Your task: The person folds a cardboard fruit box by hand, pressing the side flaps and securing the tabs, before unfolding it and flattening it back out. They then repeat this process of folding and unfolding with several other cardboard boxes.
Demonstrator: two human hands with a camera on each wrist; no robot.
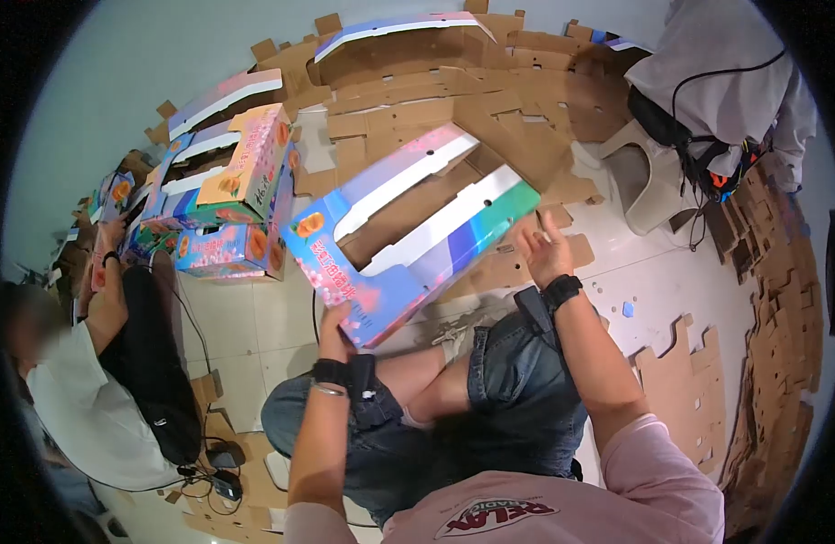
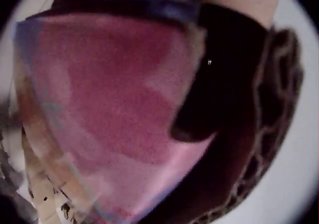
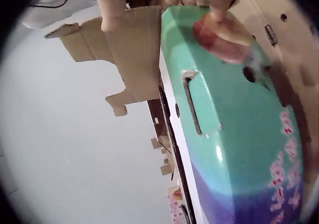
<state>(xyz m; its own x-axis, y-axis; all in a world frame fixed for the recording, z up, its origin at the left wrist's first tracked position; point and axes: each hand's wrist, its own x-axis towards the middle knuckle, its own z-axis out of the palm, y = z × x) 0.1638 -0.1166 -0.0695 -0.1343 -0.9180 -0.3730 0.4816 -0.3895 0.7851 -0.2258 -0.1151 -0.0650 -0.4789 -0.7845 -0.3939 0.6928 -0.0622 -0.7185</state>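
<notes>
A printed fruit carton (image 1: 404, 245), blue, purple and green with pink blossoms and oranges, is tilted above the person's lap with its long top opening facing up. My left hand (image 1: 332, 328) grips its near lower corner, the thumb on the printed face and the fingers mostly hidden. In the left wrist view the carton's pink side (image 2: 119, 94) fills much of the picture. My right hand (image 1: 544, 252) is at the green end, palm up with loosely bent fingers. In the right wrist view, its thumb overlaps a brown flap (image 3: 137, 54) and a finger overlaps the green panel (image 3: 209, 99).
Two printed cartons (image 1: 220, 195) are stacked at the left, near another seated person (image 1: 100, 399). Flattened cardboard (image 1: 399, 100) lies along the back wall, and more cardboard (image 1: 767, 363) lines the right. A plastic stool (image 1: 637, 172) bearing bags and cloth stands at right.
</notes>
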